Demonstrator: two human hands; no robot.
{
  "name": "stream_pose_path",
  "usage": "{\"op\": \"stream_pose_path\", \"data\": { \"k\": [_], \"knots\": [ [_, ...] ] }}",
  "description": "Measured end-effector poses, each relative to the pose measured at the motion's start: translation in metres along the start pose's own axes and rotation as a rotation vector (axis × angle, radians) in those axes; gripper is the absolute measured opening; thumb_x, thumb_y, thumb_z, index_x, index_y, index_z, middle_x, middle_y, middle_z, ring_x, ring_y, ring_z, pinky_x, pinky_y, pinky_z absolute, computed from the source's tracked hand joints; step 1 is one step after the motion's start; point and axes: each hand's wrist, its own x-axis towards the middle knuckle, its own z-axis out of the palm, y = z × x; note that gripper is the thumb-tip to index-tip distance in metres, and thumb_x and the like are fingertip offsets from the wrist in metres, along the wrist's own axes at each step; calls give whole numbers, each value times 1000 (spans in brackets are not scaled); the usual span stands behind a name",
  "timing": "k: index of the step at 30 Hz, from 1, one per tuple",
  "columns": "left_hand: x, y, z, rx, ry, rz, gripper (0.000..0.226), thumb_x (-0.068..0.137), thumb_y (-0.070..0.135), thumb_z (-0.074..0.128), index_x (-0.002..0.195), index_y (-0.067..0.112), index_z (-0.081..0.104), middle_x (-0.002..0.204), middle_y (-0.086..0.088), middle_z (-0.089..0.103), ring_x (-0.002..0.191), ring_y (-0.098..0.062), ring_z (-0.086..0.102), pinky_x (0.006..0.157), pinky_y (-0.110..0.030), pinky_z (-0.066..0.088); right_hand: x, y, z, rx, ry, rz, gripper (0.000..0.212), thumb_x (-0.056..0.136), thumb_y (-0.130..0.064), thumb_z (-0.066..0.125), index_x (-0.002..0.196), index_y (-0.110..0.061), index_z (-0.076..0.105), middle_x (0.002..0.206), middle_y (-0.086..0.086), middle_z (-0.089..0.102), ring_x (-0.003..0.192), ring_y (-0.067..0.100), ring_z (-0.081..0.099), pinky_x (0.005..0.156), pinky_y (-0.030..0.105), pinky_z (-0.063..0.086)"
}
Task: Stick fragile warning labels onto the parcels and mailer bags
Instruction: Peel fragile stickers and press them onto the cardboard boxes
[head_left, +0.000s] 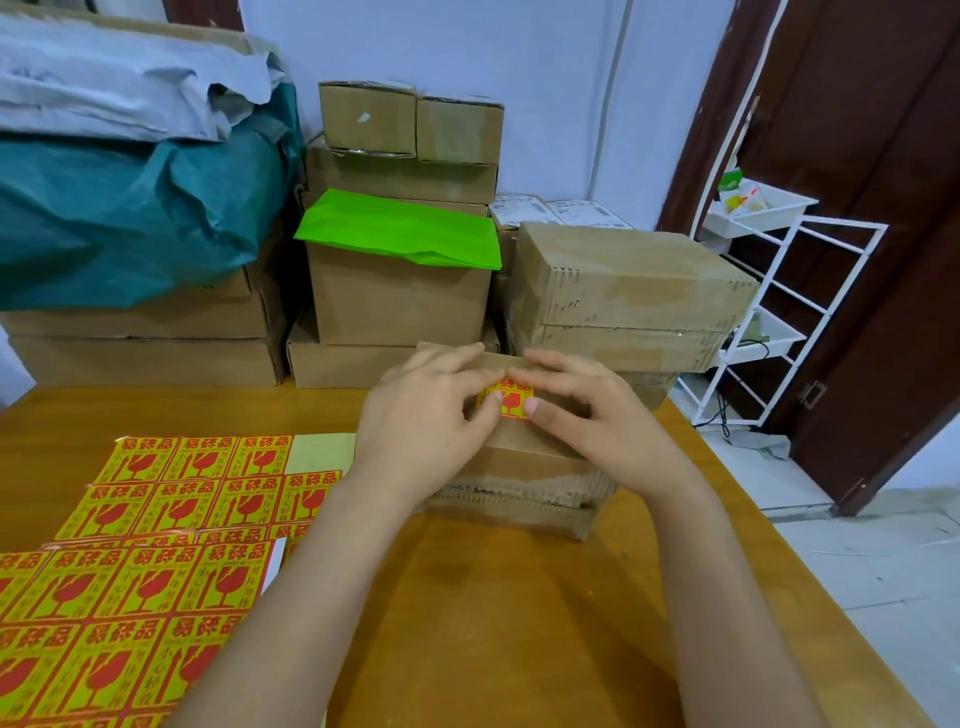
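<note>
— Hands first: what are they doing?

— Left hand (431, 410) and right hand (582, 410) both lie on top of the box (524, 467), fingers fairly straight, pressing a label (508, 399) flat. Neither seems to grip anything; the thumbs sit at the label's near edge, the fingertips meet over its far edge.

— Where is the label, exactly?

— On the box's top face, mostly hidden under the fingers. Only a yellow-and-red patch shows between the two hands.

— And the box?

— It stands on the counter (493, 597), towards the far edge, just right of the sheets (156, 519) of labels. On the upper sheet one corner cell is bare backing.

— So which step is this?

— Smoothing down, I'd say. The label looks placed already, and this is the rubbing-in.

— What does the next move call for?

— Probably sweeping the fingers outward to seat the edges, then setting this box aside. After that, a fresh label needs peeling from a sheet, which takes a fingernail under a corner.

— More parcels to do?

— A stack (623, 291) of boxes waits behind, and a green mailer (400, 228) lies over one. I see no labels on those.
</note>
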Motion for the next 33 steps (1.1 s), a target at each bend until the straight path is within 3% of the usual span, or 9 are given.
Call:
{"op": "stream_pose_path", "data": {
  "k": [3,8,15,19,23,33],
  "knots": [
    [0,1,0,38,-32,-42,38,96,49,38,130,43,54,147,18,39,141,-9,25,111,-28,20,1,2,1,-40,-19,12,41,87,-48,57,127,-39,57,140,-19,44,134,5,33,115,51,18],
    [-1,2,1,53,-55,-96,39,95,53,37,130,46,52,148,17,39,143,-12,23,115,-31,15,0,3,0,-22,-20,52,39,89,-41,61,128,-36,57,142,-21,43,137,4,28,116,52,10],
    [-3,4,-2,31,-82,-160,38,93,57,37,129,52,49,149,16,38,144,-12,21,115,-36,17,0,5,2,58,-4,65,33,91,-36,60,125,-34,60,139,-18,47,138,8,30,116,52,15],
    [-4,3,-2,-21,-82,-179,37,93,56,39,128,53,50,148,18,37,144,-11,19,110,-35,26,1,2,3,126,38,91,26,94,-37,54,116,-33,66,135,-15,53,134,7,35,115,45,22],
    [-4,0,-3,-70,-110,-185,36,93,54,40,128,54,49,149,21,34,144,-8,15,104,-37,34,2,1,3,89,42,83,34,89,-32,63,122,-26,64,135,-12,54,131,7,38,114,37,26],
    [-2,-7,-2,-174,-138,-157,38,91,52,47,129,49,51,150,20,34,144,-6,13,110,-35,26,1,1,0,118,4,88,38,88,-25,66,126,-22,62,135,-12,52,130,6,38,114,34,27]
  ]
}}
